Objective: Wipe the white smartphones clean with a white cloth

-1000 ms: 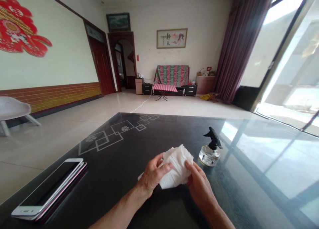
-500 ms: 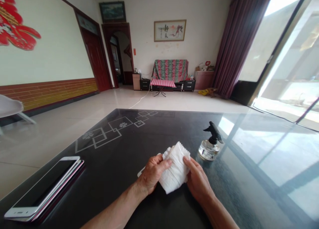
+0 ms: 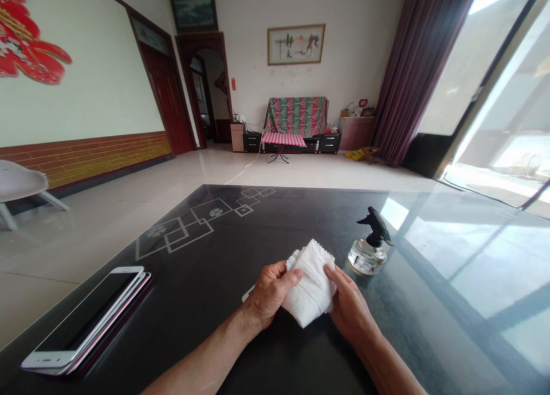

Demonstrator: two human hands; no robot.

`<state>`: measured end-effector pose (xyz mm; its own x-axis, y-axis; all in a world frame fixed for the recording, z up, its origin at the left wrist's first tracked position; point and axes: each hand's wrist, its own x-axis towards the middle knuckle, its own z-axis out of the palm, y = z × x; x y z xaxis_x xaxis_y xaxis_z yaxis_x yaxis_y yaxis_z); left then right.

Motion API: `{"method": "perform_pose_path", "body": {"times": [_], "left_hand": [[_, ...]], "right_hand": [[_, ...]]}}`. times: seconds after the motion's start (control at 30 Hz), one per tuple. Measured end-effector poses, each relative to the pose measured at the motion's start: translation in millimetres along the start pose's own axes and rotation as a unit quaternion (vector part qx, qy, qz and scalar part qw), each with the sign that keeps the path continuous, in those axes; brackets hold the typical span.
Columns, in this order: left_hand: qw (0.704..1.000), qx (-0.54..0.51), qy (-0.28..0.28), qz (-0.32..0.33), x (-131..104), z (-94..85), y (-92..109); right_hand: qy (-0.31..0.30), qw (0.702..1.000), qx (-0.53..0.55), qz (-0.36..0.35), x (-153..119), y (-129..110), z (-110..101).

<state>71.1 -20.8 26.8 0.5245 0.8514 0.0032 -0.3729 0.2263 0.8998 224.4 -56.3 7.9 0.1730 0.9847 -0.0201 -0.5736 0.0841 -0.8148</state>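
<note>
A folded white cloth (image 3: 310, 286) with a zigzag edge is held up between both hands above the dark table (image 3: 206, 332). My left hand (image 3: 268, 294) pinches its left side, thumb on top. On the right side my right hand (image 3: 350, 300) grips it the same way. The fingers under the cloth are hidden. Behind my left hand a white rounded edge (image 3: 247, 293) of something flat shows; most of it is covered. A clear spray bottle (image 3: 368, 256) with a black trigger head stands upright to the right of the cloth, apart from my hands.
A stack of phones (image 3: 88, 320), the top one white-framed with a dark screen, lies near the table's left edge. A white chair (image 3: 23, 183) stands at the far left. Beyond the table is a small table with a checked cloth (image 3: 283, 139).
The camera view has shifted slightly, so the table items appear a little further right. Both hands keep their hold on the cloth, with little other change.
</note>
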Motion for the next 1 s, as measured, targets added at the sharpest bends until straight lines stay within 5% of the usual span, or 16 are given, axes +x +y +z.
{"method": "perform_pose_path", "body": {"times": [0.17,0.33,0.73,1.0], "left_hand": [[0.998,0.018,0.052,0.024,4.2,-1.0,-5.3],[0.996,0.012,0.072,0.042,6.2,-1.7,-12.2],[0.999,0.044,0.025,0.004,-7.9,14.3,-4.2],[0.994,0.060,-0.038,-0.082,-23.4,29.5,-16.0]], "right_hand": [[-0.082,0.994,0.054,0.047,-2.3,0.0,-3.4],[-0.115,0.991,0.057,0.021,-6.9,-6.0,-7.8],[-0.065,0.997,0.010,0.048,-17.2,-12.7,-4.0],[0.056,0.994,0.028,0.093,-23.9,-11.3,-14.8]]}}
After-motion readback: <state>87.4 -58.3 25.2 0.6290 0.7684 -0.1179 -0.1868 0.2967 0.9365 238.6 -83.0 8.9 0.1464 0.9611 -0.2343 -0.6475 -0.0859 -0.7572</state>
